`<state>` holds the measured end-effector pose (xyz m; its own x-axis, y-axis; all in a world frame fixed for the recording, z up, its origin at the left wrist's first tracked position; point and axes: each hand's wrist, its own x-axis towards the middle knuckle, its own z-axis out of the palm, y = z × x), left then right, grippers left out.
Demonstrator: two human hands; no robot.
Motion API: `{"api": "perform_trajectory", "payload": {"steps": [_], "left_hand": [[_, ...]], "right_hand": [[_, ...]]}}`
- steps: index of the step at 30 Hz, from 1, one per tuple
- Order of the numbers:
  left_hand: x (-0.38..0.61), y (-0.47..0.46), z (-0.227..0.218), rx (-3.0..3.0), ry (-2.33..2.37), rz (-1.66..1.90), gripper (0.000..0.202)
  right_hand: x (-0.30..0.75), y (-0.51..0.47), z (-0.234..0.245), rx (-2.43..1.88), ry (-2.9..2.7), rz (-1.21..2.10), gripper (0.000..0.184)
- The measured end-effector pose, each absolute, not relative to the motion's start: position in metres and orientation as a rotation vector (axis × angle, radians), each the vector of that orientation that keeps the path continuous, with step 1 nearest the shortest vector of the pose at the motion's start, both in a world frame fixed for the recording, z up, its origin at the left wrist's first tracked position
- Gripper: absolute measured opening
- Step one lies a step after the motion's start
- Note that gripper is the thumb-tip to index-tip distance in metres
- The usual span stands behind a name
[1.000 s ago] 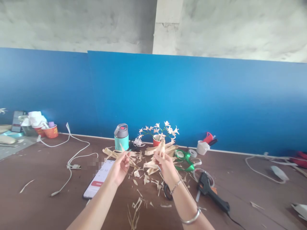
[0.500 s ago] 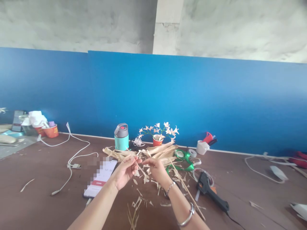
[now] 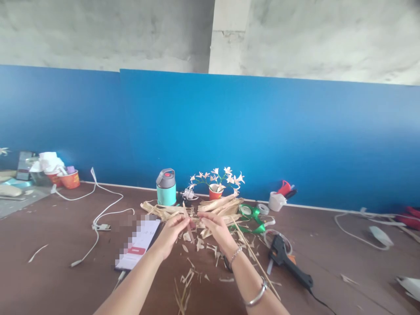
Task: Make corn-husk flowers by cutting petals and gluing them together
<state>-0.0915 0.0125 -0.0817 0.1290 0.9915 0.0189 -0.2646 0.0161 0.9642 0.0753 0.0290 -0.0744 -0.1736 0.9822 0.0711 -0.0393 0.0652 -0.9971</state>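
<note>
My left hand (image 3: 172, 232) and my right hand (image 3: 216, 229) meet over the brown table (image 3: 59, 253), fingers pinched on a thin pale husk strip (image 3: 187, 217) that stands up between them. A long thin stick (image 3: 254, 258) runs along my right forearm down to the right. Behind the hands lies a pile of dried husks (image 3: 216, 205). Husk scraps (image 3: 188, 278) litter the table under my wrists.
A phone (image 3: 139, 243) lies left of my left hand. A black glue gun (image 3: 288, 262) and green ribbon (image 3: 251, 216) lie to the right. A teal bottle (image 3: 166, 187), a red cup of paper flowers (image 3: 216, 183) and a white cable (image 3: 98, 214) stand further back.
My right hand came down from the husk pile and closed in on my left hand. The strip between them now points more upright.
</note>
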Motion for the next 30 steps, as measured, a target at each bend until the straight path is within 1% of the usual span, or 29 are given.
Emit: {"api": "perform_trajectory", "payload": {"steps": [3, 6, 10, 14, 19, 24, 30], "left_hand": [[-0.089, 0.006, -0.077, 1.119, 0.815, 1.071, 0.02], [-0.086, 0.002, -0.073, 1.128, 0.775, 1.002, 0.019], [-0.085, 0.0, -0.07, 1.131, 0.782, 0.995, 0.019], [-0.082, -0.001, -0.07, 1.135, 0.806, 1.01, 0.021], [-0.08, 0.002, -0.08, 0.963, 0.814, 0.993, 0.032], [-0.08, 0.006, -0.087, 0.944, 0.712, 0.982, 0.028], [-0.079, 0.002, -0.082, 0.954, 0.668, 0.957, 0.027]], "right_hand": [[0.072, 0.024, -0.073, -0.951, -1.478, 1.405, 0.033], [0.072, 0.02, -0.07, -0.84, -1.502, 1.454, 0.029], [0.073, 0.019, -0.065, -0.794, -1.477, 1.459, 0.024], [0.073, 0.021, -0.064, -0.9, -1.358, 1.417, 0.024], [0.074, 0.024, -0.069, -0.893, -1.285, 1.469, 0.028], [0.073, 0.024, -0.073, -0.802, -1.273, 1.547, 0.035], [0.074, 0.025, -0.073, -0.814, -1.294, 1.55, 0.038]]}}
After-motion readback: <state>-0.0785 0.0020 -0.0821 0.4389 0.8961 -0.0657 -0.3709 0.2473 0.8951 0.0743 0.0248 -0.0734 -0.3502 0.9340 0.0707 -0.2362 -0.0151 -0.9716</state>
